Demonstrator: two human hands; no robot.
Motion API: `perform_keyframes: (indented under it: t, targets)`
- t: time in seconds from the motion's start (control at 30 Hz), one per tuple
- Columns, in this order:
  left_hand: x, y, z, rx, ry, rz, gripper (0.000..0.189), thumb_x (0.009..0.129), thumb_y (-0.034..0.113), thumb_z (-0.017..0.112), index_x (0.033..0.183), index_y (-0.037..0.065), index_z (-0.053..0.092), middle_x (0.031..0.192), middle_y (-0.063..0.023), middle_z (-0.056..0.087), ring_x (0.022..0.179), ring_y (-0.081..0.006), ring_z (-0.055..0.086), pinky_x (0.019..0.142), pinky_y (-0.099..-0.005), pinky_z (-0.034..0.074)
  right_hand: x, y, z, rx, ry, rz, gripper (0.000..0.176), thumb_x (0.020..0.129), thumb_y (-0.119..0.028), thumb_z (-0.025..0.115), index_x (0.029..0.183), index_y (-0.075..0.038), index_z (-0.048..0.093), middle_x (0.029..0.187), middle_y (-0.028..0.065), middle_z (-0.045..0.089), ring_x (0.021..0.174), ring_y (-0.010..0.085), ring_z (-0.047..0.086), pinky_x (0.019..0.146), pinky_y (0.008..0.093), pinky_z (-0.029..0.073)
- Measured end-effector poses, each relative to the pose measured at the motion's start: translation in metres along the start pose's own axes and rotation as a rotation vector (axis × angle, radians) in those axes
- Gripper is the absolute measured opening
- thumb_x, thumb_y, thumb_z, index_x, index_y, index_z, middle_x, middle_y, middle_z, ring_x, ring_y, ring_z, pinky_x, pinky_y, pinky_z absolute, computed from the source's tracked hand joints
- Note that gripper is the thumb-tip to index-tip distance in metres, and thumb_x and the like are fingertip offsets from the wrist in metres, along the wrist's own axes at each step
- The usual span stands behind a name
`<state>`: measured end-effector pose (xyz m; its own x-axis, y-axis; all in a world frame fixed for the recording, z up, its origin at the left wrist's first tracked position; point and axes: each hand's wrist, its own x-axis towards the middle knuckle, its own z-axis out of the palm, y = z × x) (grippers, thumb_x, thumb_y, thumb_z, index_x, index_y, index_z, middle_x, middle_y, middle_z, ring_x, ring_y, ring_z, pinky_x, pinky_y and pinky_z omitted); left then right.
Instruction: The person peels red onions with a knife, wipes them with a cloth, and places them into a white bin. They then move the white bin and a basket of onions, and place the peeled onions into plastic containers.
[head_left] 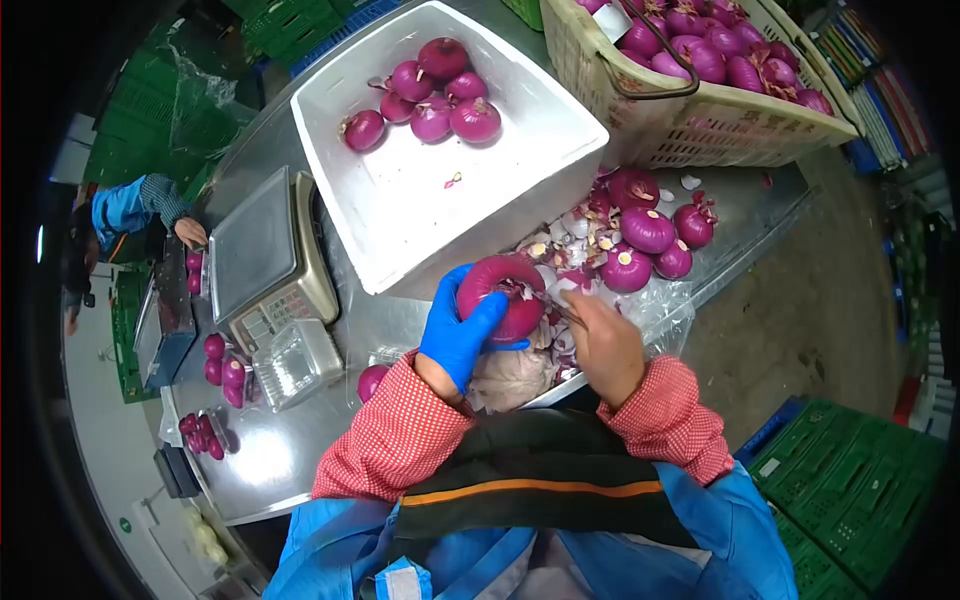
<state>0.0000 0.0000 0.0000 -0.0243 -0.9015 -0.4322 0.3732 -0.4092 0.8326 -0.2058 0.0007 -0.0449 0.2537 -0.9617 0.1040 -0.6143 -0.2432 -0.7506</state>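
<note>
My left hand [455, 335], in a blue glove, is wrapped round a large red onion [497, 290] with its root end turned up. My bare right hand [604, 345] is closed on a small knife [566, 312]. Only a thin, dark part of the knife shows, close to the onion's right side; most of it is hidden in the fingers. Beneath and beside the hands lies a heap of onion peelings [572, 345]. Several whole red onions [647, 230] rest to the right of the peelings.
A white foam box [375, 215] with several onions stands ahead. Behind it, right, is a crate [690, 125] full of onions. A scale [285, 265] and plastic trays [297, 362] are at left. Another person's hand [190, 232] is at far left. Green crates [850, 480] stand lower right.
</note>
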Motion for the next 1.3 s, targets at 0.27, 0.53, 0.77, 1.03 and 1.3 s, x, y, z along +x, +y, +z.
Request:
perform_keyframes:
  t: [0.27, 0.53, 0.77, 1.03, 1.3]
  targets:
    - [0.007, 0.002, -0.008, -0.037, 0.067, -0.025, 0.051, 0.091, 0.017, 0.067, 0.132, 0.002, 0.040, 0.123, -0.0184, 0.055, 0.104, -0.0334, 0.065, 0.073, -0.0430, 0.064, -0.002, -0.009, 0.017, 0.579, -0.299, 0.279, 0.032, 0.101, -0.025, 0.048, 0.105, 0.004, 0.061, 0.082, 0.0192, 0.064, 0.076, 0.0297, 0.063, 0.072, 0.0384, 0.049]
    - [0.012, 0.001, -0.013, -0.034, 0.082, -0.041, 0.049, 0.091, 0.015, 0.067, 0.130, 0.000, 0.042, 0.121, -0.0186, 0.056, 0.101, -0.0328, 0.066, 0.072, -0.0420, 0.064, -0.002, -0.009, 0.024, 0.971, -0.417, 0.455, 0.025, 0.104, -0.025, 0.046, 0.109, -0.004, 0.060, 0.066, -0.0069, 0.042, 0.048, 0.0022, 0.034, 0.041, 0.0197, 0.025]
    - [0.006, -0.006, -0.020, -0.058, 0.116, -0.034, 0.051, 0.091, 0.017, 0.067, 0.133, 0.003, 0.041, 0.122, -0.0170, 0.056, 0.105, -0.0321, 0.064, 0.072, -0.0429, 0.064, -0.007, -0.001, 0.011, 0.381, -0.299, 0.267, 0.025, 0.097, -0.022, 0.053, 0.103, 0.000, 0.063, 0.079, 0.0133, 0.064, 0.075, 0.0269, 0.064, 0.067, 0.0361, 0.049]
    - [-0.004, -0.006, -0.025, -0.042, 0.016, -0.033, 0.055, 0.090, 0.020, 0.069, 0.135, 0.004, 0.041, 0.124, -0.0163, 0.055, 0.107, -0.0311, 0.063, 0.073, -0.0426, 0.063, -0.007, -0.015, -0.018, -0.184, -0.026, -0.199, 0.033, 0.082, -0.008, 0.063, 0.115, -0.006, 0.062, 0.086, 0.0122, 0.062, 0.077, 0.0312, 0.064, 0.068, 0.0403, 0.051]
    - [-0.019, -0.008, -0.017, 0.087, -0.079, 0.092, 0.063, 0.087, 0.015, 0.072, 0.137, 0.004, 0.036, 0.127, -0.0154, 0.052, 0.113, -0.0286, 0.059, 0.077, -0.0405, 0.063, -0.007, -0.007, -0.018, -0.393, 0.053, -0.236, 0.041, 0.076, -0.009, 0.068, 0.115, -0.005, 0.061, 0.087, 0.0084, 0.059, 0.078, 0.0257, 0.063, 0.067, 0.0368, 0.053]
